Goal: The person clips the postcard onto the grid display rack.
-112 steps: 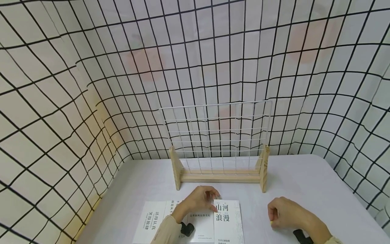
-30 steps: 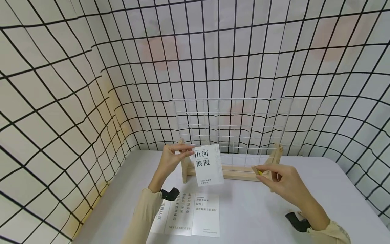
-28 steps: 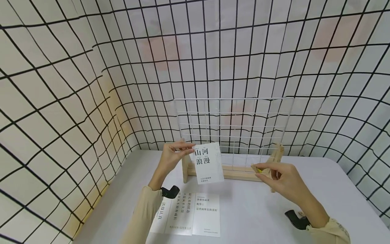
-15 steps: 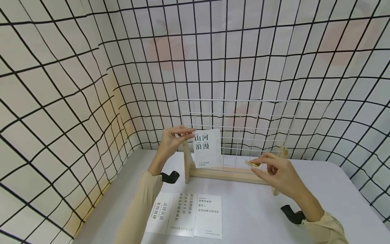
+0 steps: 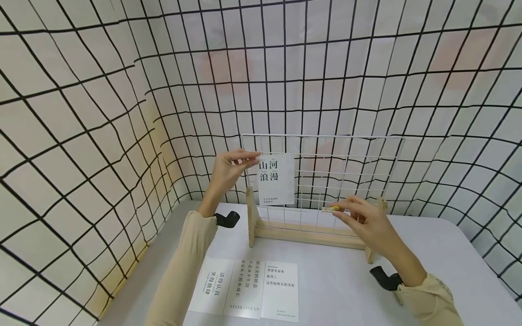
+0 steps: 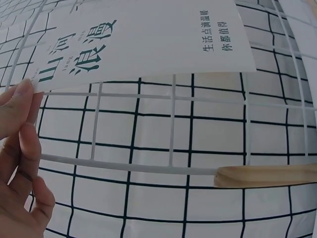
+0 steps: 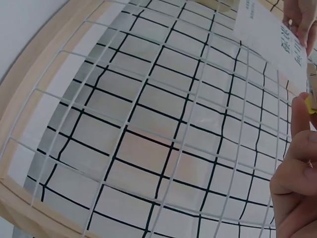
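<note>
Pinching with thumb and fingers, the left hand [image 5: 228, 171] is holding a white card [image 5: 276, 181] by its upper left corner, while the right hand [image 5: 364, 222] is pinching a small wooden clip [image 5: 326, 209] with a yellow piece on it. The white card is hanging upright in front of the left part of a white wire grid [image 5: 322, 135], its large dark characters facing the person and smaller lines running near its bottom edge; whether it is touching the wires, one cannot tell. The clip is pointing left, apart from the card and before the lower part of the grid. A wooden base [image 5: 310, 236] is supporting the grid, its left upright [image 5: 251, 219] standing in plain sight, its right one partly hidden behind the right hand. Nearer the person, three printed cards [image 5: 244, 290] are lying flat and side by side on the white tabletop [image 5: 334, 280], the middle one bearing the words NEVER GIVE UP. Black wrist pieces [image 5: 227, 219] are showing at both wrists, beside cream sleeves [image 5: 195, 233].
</note>
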The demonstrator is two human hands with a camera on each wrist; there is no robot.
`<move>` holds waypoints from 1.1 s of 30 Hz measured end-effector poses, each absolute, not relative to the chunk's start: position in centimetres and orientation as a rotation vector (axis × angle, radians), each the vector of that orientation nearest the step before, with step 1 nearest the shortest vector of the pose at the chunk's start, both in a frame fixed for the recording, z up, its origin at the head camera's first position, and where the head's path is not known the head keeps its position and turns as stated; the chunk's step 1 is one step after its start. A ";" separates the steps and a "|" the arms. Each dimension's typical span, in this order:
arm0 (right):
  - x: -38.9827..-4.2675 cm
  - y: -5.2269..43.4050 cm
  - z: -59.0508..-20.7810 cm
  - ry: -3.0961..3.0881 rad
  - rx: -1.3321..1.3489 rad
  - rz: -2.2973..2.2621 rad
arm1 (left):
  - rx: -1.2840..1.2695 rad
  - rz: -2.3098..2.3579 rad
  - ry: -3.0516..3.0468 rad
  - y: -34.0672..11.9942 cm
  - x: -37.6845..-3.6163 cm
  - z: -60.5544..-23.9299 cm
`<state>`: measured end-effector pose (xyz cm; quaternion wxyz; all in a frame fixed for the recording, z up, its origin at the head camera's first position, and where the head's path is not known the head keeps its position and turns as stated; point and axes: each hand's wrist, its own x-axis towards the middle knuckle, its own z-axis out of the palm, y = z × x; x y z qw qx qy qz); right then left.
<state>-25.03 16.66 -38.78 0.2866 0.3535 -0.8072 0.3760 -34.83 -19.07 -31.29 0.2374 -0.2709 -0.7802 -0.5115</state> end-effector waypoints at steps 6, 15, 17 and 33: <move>-25.8 15.9 -37.6 -2.221 0.931 1.148 | -0.713 -1.445 -2.112 -19.2 -35.2 -31.1; -27.6 14.0 -35.2 -2.281 0.874 1.172 | -0.669 -1.398 -2.130 -19.2 -35.2 -30.4; -28.2 13.6 -34.6 -2.256 0.868 1.130 | -0.671 -1.377 -2.133 -19.0 -35.2 -30.3; -30.2 10.7 -31.3 -2.271 0.746 1.013 | -0.621 -1.134 -2.021 -17.5 -35.1 -30.5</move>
